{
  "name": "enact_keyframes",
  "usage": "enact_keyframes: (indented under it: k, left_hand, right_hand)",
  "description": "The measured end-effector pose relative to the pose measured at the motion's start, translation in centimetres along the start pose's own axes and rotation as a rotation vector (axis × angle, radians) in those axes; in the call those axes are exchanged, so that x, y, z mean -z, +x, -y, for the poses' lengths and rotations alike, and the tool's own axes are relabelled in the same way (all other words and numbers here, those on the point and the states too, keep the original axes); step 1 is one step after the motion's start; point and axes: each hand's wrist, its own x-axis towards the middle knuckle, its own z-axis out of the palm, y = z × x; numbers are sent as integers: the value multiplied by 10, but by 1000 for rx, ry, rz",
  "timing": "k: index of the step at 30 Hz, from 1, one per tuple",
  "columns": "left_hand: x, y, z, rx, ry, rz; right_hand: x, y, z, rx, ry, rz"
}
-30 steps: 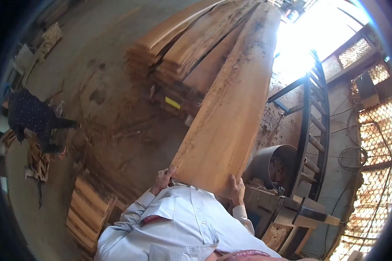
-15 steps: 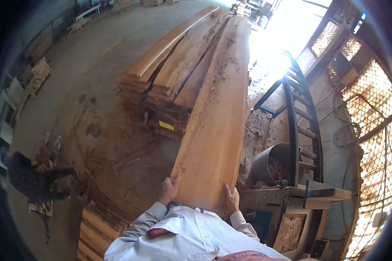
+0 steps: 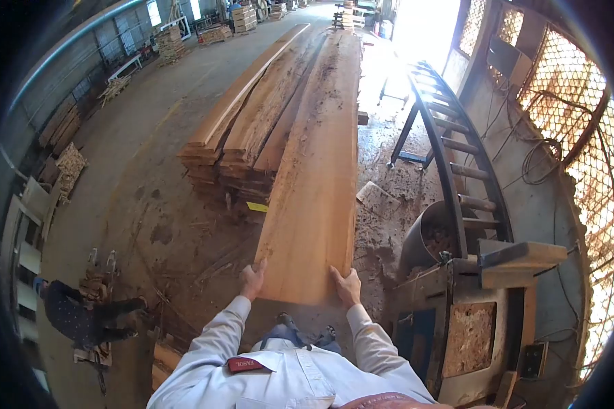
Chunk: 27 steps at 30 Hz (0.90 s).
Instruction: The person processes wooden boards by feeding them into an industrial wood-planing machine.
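Note:
A long, wide wooden board (image 3: 314,170) stretches away from my body, its far part over a stack of rough-edged planks (image 3: 208,146). At the near left corner my left hand (image 3: 253,278) grips the board's edge. My right hand (image 3: 346,285) holds the near right corner, thumb on the top face and fingers partly hidden along the side. Below the board's near end, my shoes show on the floor. A yellow tag (image 3: 256,206) sits on the end of the stack, just left of the board.
On the right stand a roller conveyor (image 3: 460,146), a round metal bin (image 3: 426,235) and a machine cabinet (image 3: 450,327). A co-worker in dark clothes (image 3: 71,313) bends over at the lower left. Mesh windows (image 3: 566,88) line the right wall.
The board's near end has moved away from my torso, and my arms reach further forward with it. The view has tilted up, and the co-worker appears further right.

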Motion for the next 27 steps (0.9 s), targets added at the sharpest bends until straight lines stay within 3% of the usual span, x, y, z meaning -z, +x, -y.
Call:
enact_keyframes:
  k: [2,4,6,8,10,11,12,13,14,16,20,22,27]
  left_hand:
    - [7,-13,-13,-79,-131,-14]
    - [3,-7,-2,70,-59,65]
    - [6,-5,5,23,-75,102]
    - [6,-6,14,44,-230,177]
    - [-9,-5,56,38,-83,156]
    - [-11,7,61,14,-18,139]
    - [6,-11,54,35,-45,188]
    - [9,-21,67,35,23,137]
    - [7,-37,107,-101,-11,-3]
    - [65,-79,88,-46,-107,132]
    - [95,-123,141,-96,-190,25]
    - [114,-143,161,-34,-78,45]
    - [166,-171,151,100,-117,156]
  right_hand:
    - [0,-3,-5,33,1,2]
    - [-6,3,-17,88,33,21]
    - [-12,12,-34,154,121,53]
    - [-5,-9,-12,83,150,37]
    - [13,-51,35,-12,144,86]
    - [3,-26,-5,58,-17,75]
    - [-1,-43,-6,75,48,66]
    - [-3,-63,-13,90,106,61]
    - [-19,-84,-21,107,42,38]
    - [-29,-120,-39,74,19,33]
    - [-63,-201,-39,-38,220,96]
    - [-77,-234,-43,-86,267,115]
    - [-93,-287,-6,-145,296,131]
